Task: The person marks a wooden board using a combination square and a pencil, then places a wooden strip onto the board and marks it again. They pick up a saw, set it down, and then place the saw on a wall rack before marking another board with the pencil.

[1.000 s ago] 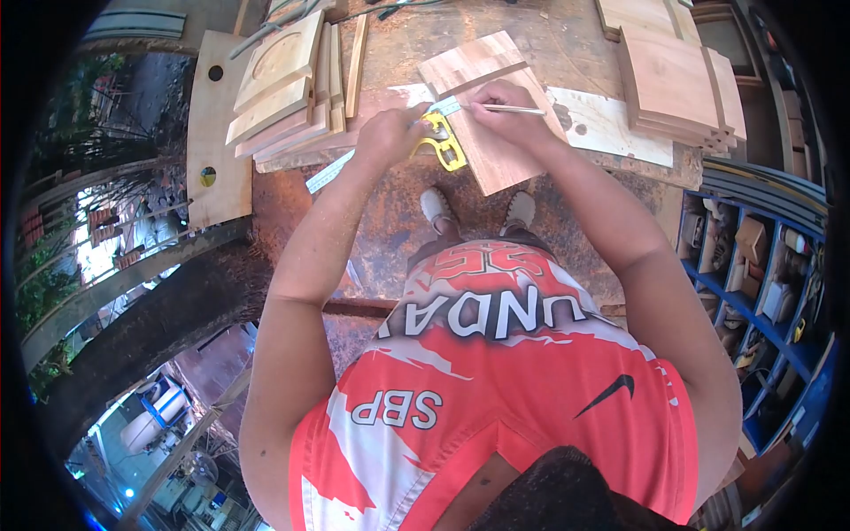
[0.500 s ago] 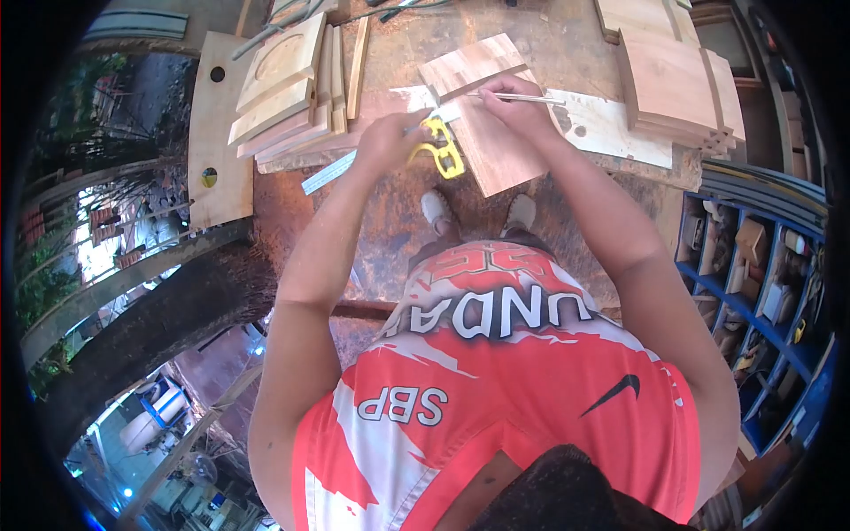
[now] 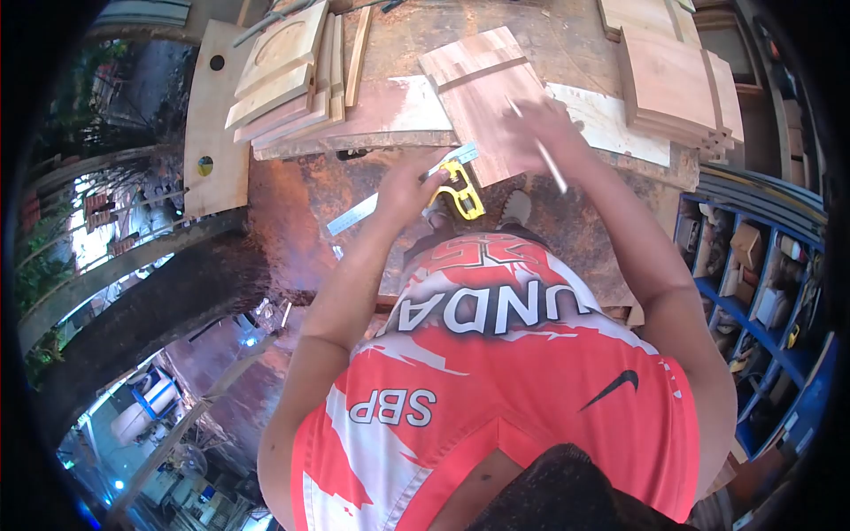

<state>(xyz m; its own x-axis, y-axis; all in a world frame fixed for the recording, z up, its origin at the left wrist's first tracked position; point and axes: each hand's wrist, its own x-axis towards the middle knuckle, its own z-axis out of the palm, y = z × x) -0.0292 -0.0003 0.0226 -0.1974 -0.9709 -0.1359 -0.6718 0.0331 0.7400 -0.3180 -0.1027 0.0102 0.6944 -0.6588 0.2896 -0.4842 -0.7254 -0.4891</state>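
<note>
My left hand (image 3: 407, 190) is closed around a combination square with a yellow head (image 3: 465, 196) and a steel rule (image 3: 359, 213). The square is just off the near edge of the board, its rule tip close to the board's left corner. A reddish wooden board (image 3: 474, 102) with a groove across its far part lies on the bench, its near end overhanging the edge. My right hand (image 3: 542, 133) is over the board's right side, smeared by motion. A thin, pale pencil (image 3: 552, 166) sticks out from its fingers toward me.
Grooved boards are stacked at the right (image 3: 668, 84), and more stacked boards (image 3: 274, 80), one with a round recess, stand at the left. A white-painted strip (image 3: 611, 128) lies along the front of the workbench (image 3: 398, 44). A blue shelf (image 3: 753, 310) holds wood pieces at far right.
My left hand has drawn the square back toward me, off the board. My right hand has moved right and nearer, and the pencil has swung from sideways to pointing toward me.
</note>
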